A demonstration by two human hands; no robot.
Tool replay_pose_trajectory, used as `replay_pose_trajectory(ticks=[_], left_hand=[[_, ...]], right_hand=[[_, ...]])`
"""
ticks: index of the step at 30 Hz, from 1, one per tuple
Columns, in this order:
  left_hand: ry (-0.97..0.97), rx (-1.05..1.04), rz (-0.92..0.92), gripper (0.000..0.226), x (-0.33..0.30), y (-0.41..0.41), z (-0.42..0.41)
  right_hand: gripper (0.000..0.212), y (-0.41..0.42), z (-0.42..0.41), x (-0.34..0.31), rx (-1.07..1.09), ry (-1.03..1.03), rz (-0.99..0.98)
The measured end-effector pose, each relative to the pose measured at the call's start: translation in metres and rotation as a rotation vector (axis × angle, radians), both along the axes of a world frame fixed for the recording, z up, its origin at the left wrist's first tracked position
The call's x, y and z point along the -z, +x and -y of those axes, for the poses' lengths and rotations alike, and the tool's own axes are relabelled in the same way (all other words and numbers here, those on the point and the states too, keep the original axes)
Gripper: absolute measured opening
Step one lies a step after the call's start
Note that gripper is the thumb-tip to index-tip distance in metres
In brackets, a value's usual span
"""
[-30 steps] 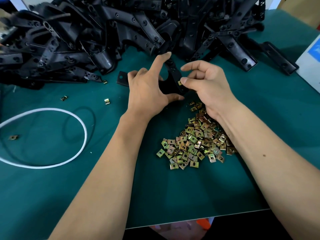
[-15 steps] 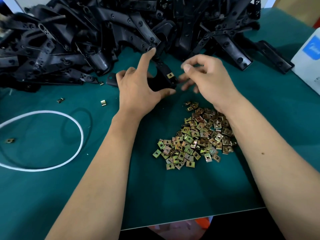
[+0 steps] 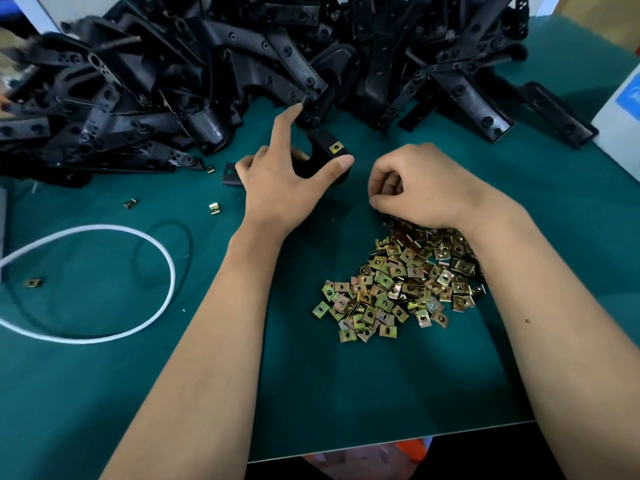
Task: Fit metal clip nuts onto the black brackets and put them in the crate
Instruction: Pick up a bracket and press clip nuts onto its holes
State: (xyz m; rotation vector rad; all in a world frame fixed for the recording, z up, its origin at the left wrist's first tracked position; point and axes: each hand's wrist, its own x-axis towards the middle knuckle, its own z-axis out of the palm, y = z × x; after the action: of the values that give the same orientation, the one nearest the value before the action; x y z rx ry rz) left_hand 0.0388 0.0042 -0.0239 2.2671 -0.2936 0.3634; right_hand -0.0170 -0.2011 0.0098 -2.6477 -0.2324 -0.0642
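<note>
My left hand [image 3: 287, 188] grips a black bracket [image 3: 320, 157] between thumb and fingers, index finger stretched toward the heap. A brass-coloured clip nut [image 3: 335, 147] sits fitted on the bracket's upper tab. My right hand [image 3: 422, 185] hovers with curled fingers at the far edge of the pile of clip nuts [image 3: 401, 282], fingertips pointing down. Whether it pinches a nut is hidden under the fingers. A big heap of black brackets [image 3: 242, 71] fills the back of the green table [image 3: 346, 393]. No crate is in view.
A white cord loop [image 3: 166, 258] lies at the left. Loose clip nuts lie there too: one [image 3: 214, 208] near my left wrist, one [image 3: 130, 203] further left, one [image 3: 33, 282] inside the loop. A white box [image 3: 620, 112] stands at the right edge.
My right hand has left the bracket and dropped toward me to the nut pile, its fingers curling. My left hand keeps the bracket, with the fitted nut now showing.
</note>
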Motion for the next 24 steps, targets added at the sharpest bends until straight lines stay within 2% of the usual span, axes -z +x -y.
replay_pose_trajectory(ticks=[3, 6, 10, 17, 21, 24], left_hand=[[-0.026, 0.005, -0.011, 0.096, 0.001, 0.001, 0.000], [-0.029, 0.006, -0.035, 0.106, 0.000, 0.001, 0.000], [0.065, 0.004, -0.036, 0.074, -0.003, 0.001, 0.000], [0.066, 0.020, -0.031, 0.060, -0.002, 0.003, 0.000], [0.000, 0.021, -0.048, 0.046, -0.005, 0.002, 0.000], [-0.116, 0.061, -0.053, 0.031, -0.006, 0.000, 0.000]], right_hand=[[0.010, 0.000, 0.001, 0.001, 0.070, -0.002, 0.113], [0.005, 0.003, 0.004, 0.004, 0.091, 0.004, 0.117], [0.004, 0.002, 0.001, 0.006, 0.064, 0.080, 0.157], [0.006, 0.001, -0.006, 0.008, 0.091, 0.295, 0.229], [0.010, 0.004, 0.009, 0.004, 0.093, 0.172, 0.104], [0.006, 0.004, 0.014, 0.002, 0.031, 0.122, -0.010]])
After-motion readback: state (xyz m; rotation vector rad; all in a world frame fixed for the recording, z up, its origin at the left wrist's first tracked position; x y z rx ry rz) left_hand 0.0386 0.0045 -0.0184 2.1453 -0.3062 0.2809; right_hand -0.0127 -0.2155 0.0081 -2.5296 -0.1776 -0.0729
